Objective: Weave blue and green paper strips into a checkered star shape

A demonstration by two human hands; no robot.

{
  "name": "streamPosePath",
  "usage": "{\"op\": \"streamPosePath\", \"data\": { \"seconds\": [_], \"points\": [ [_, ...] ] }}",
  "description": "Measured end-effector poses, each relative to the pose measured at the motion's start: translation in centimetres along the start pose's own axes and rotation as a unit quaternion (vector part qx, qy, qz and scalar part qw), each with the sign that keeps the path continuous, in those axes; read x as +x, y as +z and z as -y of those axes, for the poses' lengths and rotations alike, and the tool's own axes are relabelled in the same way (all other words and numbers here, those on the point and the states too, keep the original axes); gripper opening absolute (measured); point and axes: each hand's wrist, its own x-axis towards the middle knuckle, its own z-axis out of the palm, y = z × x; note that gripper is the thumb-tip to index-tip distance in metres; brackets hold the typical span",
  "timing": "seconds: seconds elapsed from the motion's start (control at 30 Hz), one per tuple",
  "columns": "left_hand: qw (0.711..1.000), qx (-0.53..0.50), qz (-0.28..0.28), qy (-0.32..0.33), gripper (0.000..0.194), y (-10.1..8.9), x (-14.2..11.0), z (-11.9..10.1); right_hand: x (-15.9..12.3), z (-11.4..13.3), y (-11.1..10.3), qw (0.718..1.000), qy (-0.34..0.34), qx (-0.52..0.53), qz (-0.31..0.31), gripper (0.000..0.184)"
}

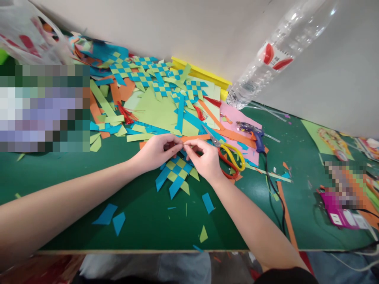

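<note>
My left hand (161, 152) and my right hand (204, 157) meet fingertip to fingertip over the table, both closed in a pinch. Whatever lies between the fingertips is too small to make out. Just below them is a fish-like piece woven from blue and light green paper strips (179, 171), its upper part hidden by the hands. Scissors with yellow and red handles (232, 159) lie beside my right hand, blades slightly apart. An orange paper strip (197, 138) runs behind the fingers.
Woven blue and green pieces (145, 75) and red tassels (126, 113) are heaped toward the wall. A glue gun (257, 138) with a black cord lies to the right. A clear plastic bottle (275, 55) stands behind. Blue scraps (108, 214) lie near the front edge.
</note>
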Motion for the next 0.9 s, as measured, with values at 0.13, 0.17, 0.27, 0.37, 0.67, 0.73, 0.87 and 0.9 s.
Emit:
{"op": "streamPosePath", "data": {
  "seconds": [0.13,0.17,0.27,0.37,0.67,0.73,0.87,0.9],
  "points": [
    [1.000,-0.002,0.001,0.003,0.019,0.01,-0.04,0.02,0.05,0.24,0.02,1.000,-0.005,-0.004,-0.009,0.012],
    [1.000,-0.003,0.002,0.003,0.020,0.02,-0.05,0.05,0.06,0.25,0.04,1.000,-0.006,-0.006,-0.010,0.012],
    [1.000,-0.004,0.001,0.002,0.020,0.10,-0.04,0.15,0.09,0.15,0.10,1.000,-0.005,-0.004,-0.012,0.012],
    [1.000,-0.003,-0.006,-0.003,0.020,0.22,0.01,0.26,0.13,0.02,0.16,1.000,0.001,0.005,-0.007,0.012],
    [1.000,0.005,-0.002,-0.003,0.018,0.11,0.08,0.23,0.17,0.25,0.06,1.000,-0.003,0.006,-0.013,0.013],
    [1.000,0.008,-0.002,-0.005,0.018,0.08,0.06,0.26,0.16,0.20,0.03,1.000,-0.006,0.001,-0.014,0.013],
    [1.000,0.006,-0.001,-0.002,0.017,0.09,0.04,0.38,0.17,0.04,0.02,1.000,-0.003,-0.008,-0.016,0.014],
    [1.000,0.006,-0.001,0.000,0.017,0.09,0.04,0.38,0.16,0.03,0.03,1.000,-0.002,-0.008,-0.015,0.014]
  ]
}}
